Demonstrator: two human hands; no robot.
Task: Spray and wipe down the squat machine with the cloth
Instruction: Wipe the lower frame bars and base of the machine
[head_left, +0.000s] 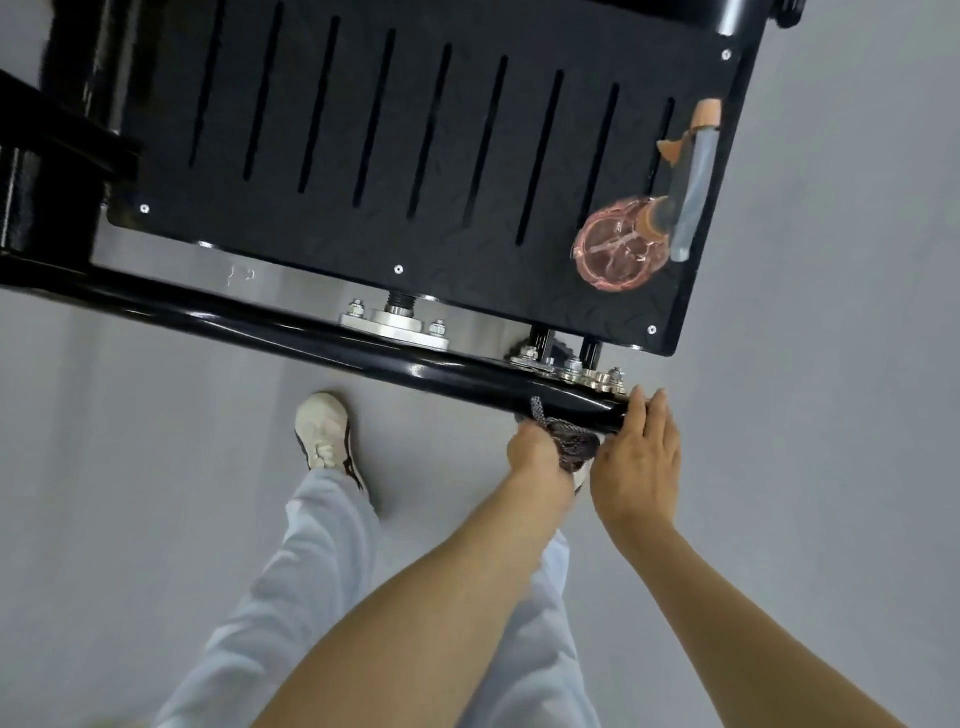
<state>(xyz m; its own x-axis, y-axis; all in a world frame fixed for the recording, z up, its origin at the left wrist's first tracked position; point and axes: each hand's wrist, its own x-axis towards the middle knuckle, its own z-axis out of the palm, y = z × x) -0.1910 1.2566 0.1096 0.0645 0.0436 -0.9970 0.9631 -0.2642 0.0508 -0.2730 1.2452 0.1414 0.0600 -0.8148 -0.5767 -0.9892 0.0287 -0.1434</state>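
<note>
Head view: L hand (537, 457) clenched round cloth (574, 444), a dark mottled bunch sticking out on the thumb side, pressed to the near face of the squat machine's frame tube (311, 332) by its R end. One cloth tail lies up over the tube; the bunch has no clear long axis. Tube runs L–R, dipping to R. R hand (641, 462) released, fingers straight, flat on the tube end, just beside cloth. Spray bottle (618, 247) on footplate (363, 208) at the R corner, nozzle end toward frame top.
</note>
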